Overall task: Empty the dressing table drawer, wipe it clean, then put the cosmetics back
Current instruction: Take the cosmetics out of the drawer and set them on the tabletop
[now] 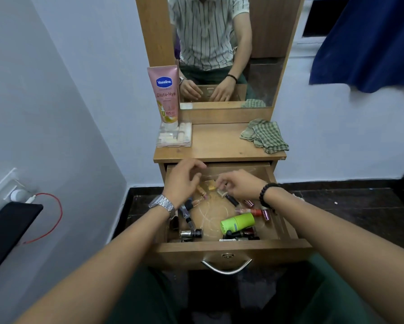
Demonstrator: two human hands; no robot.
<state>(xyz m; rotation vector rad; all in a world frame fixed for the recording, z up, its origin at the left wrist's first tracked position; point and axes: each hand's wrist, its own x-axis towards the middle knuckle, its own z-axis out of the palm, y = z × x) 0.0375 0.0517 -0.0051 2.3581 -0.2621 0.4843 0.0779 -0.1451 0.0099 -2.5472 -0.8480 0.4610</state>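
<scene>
Drawer [233, 250]: matt wood, shiny metal handle [227, 266]. Checked cloth [265, 136], rumpled. Glossy pink plastic tube [164, 94].

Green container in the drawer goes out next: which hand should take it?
Probably the right. The green container lies in the right half of the drawer, just below the right hand, which pinches only a small item. The left hand hovers at the far left, and would have to cross over.
</scene>
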